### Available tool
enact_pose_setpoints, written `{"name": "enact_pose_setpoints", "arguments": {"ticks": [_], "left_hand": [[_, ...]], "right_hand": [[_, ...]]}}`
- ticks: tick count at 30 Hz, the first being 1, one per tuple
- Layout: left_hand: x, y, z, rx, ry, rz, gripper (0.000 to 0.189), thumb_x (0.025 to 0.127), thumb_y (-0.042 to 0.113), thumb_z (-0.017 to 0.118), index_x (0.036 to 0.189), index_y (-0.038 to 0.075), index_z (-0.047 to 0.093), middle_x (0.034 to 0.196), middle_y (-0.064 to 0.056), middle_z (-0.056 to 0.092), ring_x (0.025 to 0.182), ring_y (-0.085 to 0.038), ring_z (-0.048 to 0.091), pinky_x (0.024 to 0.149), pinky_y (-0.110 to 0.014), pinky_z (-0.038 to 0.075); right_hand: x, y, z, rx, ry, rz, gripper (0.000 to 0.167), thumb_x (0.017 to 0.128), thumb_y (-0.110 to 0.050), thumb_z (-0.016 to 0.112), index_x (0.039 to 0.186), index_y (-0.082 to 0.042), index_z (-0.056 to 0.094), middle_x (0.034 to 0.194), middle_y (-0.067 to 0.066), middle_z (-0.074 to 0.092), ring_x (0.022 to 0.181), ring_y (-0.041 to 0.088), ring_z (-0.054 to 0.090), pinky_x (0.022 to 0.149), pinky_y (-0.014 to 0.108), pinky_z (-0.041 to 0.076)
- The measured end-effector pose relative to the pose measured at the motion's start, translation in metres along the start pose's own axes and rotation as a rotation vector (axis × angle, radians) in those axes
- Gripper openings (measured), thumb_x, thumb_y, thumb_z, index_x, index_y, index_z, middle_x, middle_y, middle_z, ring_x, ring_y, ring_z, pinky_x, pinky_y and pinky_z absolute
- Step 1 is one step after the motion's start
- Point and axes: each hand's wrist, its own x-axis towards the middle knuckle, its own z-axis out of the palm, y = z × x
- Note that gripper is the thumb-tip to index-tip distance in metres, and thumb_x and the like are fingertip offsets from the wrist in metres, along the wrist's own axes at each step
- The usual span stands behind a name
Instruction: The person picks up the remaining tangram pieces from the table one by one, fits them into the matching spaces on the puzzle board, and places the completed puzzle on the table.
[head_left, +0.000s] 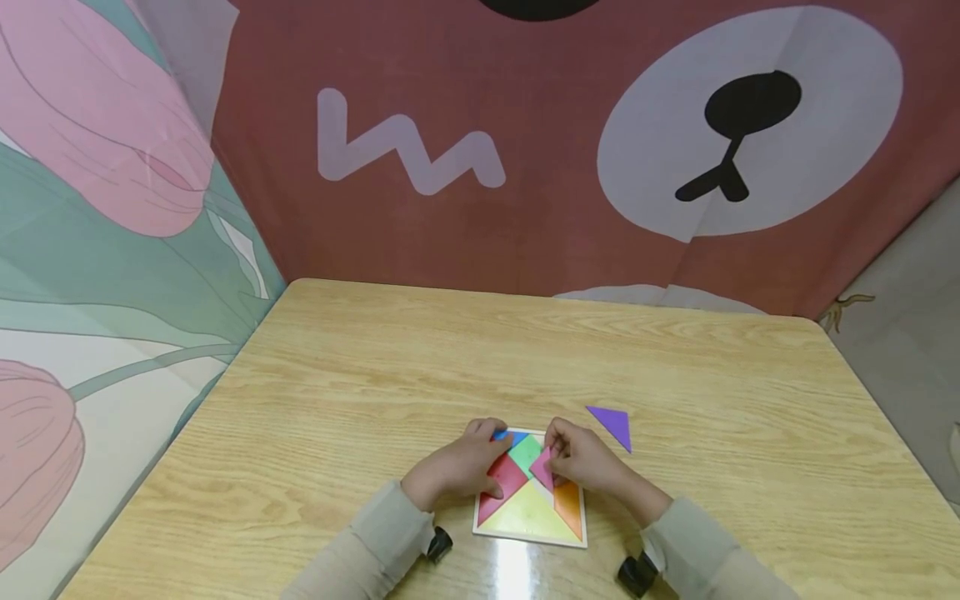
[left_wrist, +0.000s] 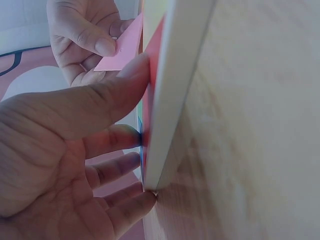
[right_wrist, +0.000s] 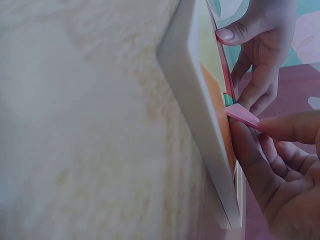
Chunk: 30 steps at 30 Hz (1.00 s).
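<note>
A tangram tray with a pale rim lies on the table. In it sit a red parallelogram-like piece, a blue piece, a green square, a large yellow triangle and an orange piece. My left hand rests over the tray's left side, thumb on the red piece, other fingertips around the blue piece and far edge. Between thumb and fingers, my right hand pinches a pink triangle, tilted up over the tray's right part beside the orange piece.
A purple triangle lies loose on the wooden table, beyond the right hand. Behind the table hangs a reddish-brown cloth with a cartoon face. A flower-patterned cloth covers the left side.
</note>
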Motion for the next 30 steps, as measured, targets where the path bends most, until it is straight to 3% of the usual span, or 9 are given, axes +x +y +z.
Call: {"name": "enact_pose_setpoints", "arguments": {"ticks": [8, 14, 30], "left_hand": [[0.001, 0.000, -0.001, -0.006, -0.005, -0.017, 0.066, 0.075, 0.027, 0.066, 0.131, 0.006, 0.037, 0.132, -0.006, 0.028, 0.119, -0.020, 0.022, 0.090, -0.027, 0.033], [-0.001, 0.003, -0.003, -0.009, -0.019, -0.032, 0.066, 0.076, 0.026, 0.065, 0.131, 0.006, 0.037, 0.132, -0.006, 0.027, 0.120, -0.020, 0.021, 0.089, -0.027, 0.033], [0.002, -0.001, 0.002, 0.001, -0.009, -0.025, 0.065, 0.075, 0.028, 0.066, 0.130, 0.007, 0.038, 0.131, -0.005, 0.028, 0.118, -0.020, 0.023, 0.090, -0.027, 0.033]], "right_hand": [[0.005, 0.018, 0.001, -0.041, -0.010, -0.018, 0.019, 0.072, 0.014, 0.054, 0.084, 0.002, 0.047, 0.067, 0.006, 0.044, 0.054, 0.017, 0.049, 0.048, 0.029, 0.048], [0.003, 0.015, 0.003, -0.083, -0.031, -0.044, 0.016, 0.070, 0.014, 0.054, 0.081, 0.002, 0.053, 0.062, 0.004, 0.043, 0.048, 0.016, 0.051, 0.045, 0.029, 0.046], [0.001, 0.012, 0.004, -0.138, -0.051, -0.042, 0.016, 0.068, 0.012, 0.053, 0.077, 0.000, 0.053, 0.059, 0.002, 0.042, 0.045, 0.014, 0.050, 0.041, 0.026, 0.044]]}}
